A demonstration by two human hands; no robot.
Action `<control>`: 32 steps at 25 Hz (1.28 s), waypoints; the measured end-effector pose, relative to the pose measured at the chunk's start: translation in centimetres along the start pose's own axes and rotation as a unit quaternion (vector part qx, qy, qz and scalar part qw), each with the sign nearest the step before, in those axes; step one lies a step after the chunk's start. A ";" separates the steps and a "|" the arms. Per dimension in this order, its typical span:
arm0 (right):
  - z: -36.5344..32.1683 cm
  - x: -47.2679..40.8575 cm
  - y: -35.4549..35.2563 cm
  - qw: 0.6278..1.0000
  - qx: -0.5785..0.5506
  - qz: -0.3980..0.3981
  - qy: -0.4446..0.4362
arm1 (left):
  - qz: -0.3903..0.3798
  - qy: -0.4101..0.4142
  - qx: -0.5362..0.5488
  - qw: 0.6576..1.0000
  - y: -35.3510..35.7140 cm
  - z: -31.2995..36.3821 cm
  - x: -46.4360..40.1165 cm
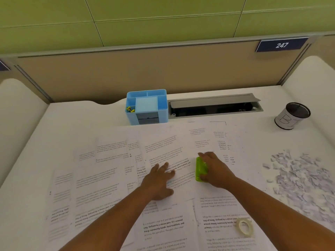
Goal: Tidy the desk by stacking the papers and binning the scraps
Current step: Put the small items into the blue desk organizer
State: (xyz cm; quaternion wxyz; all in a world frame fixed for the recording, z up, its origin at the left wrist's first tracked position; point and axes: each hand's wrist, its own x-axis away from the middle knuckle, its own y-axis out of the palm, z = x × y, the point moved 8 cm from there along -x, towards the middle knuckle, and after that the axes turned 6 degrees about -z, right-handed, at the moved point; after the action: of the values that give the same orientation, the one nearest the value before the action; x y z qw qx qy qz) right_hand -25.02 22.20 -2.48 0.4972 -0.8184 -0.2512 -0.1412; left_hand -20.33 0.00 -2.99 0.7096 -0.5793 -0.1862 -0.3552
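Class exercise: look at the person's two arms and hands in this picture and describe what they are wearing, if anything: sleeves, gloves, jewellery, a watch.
Both forearms are bare up to the picture's lower edge: no sleeves show. The left hand and right hand wear no gloves, and no rings, watch or bracelet can be seen on the fingers or wrists.

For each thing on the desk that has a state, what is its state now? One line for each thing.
papers: spread loose and overlapping, not stacked
scraps: scattered in a heap on the desk, not binned
bin: upright, apart from the scraps
green stapler: lying on the papers, gripped
right hand: grips the green stapler
left hand: flat, pressing the papers
tape roll: lying flat on the papers
blue organizer: upright
cable hatch: lid open
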 end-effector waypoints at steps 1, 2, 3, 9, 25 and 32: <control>0.0 -0.2 -0.2 1.000 0.010 -0.002 0.002 | -0.003 0.002 0.003 1.000 -0.1 0.0 0.0; -0.1 -0.2 -0.3 1.000 0.016 -0.003 0.002 | -0.007 0.003 0.010 1.000 -0.1 -0.1 0.0; -0.2 -0.2 -0.4 1.000 0.015 -0.003 -0.001 | -0.011 0.005 0.021 1.000 -0.2 -0.1 0.0; -5.7 -0.6 -3.3 0.990 -0.095 0.060 -0.088 | 0.094 0.051 0.344 0.933 -5.8 1.6 0.8; -17.1 -7.8 -13.5 0.976 -0.110 0.022 -0.186 | 0.061 0.194 0.461 0.864 -20.9 -4.0 -3.0; -17.0 -10.8 -15.2 0.923 -0.351 -0.008 -0.156 | 0.096 0.218 0.529 0.814 -24.1 -6.1 -5.4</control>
State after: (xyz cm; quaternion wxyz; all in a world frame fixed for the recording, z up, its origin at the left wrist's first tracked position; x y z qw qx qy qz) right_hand -42.14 10.00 11.51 0.1314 -0.9503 -0.2659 -0.0951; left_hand -42.23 -6.10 8.44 0.9591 -0.0367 -0.1299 -0.2488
